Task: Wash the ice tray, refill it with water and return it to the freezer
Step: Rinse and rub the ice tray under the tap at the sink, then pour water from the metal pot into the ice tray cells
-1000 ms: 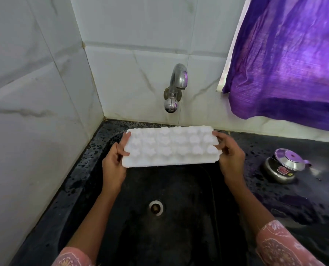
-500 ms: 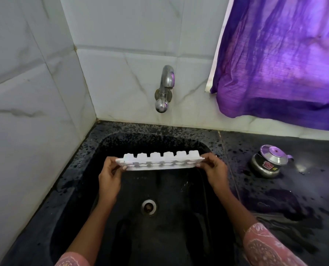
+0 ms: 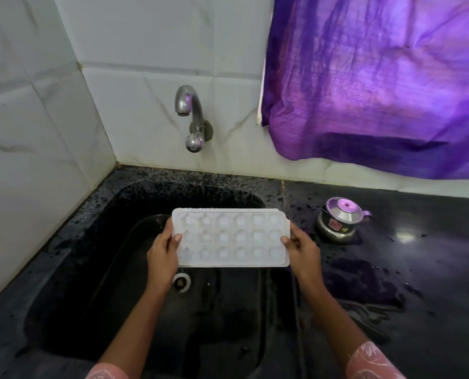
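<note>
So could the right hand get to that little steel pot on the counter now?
Probably yes, once freed: the right hand grips the ice tray, but nothing stands between it and the steel pot close by.

White marble-veined tile walls (image 3: 36, 132) meet in a corner above a wet black bench (image 3: 432, 269); light glows through a purple curtain (image 3: 378, 91).

No legible text anywhere; just a red sticker (image 3: 334, 222) on the small steel pot (image 3: 340, 214), too small to read.
</note>
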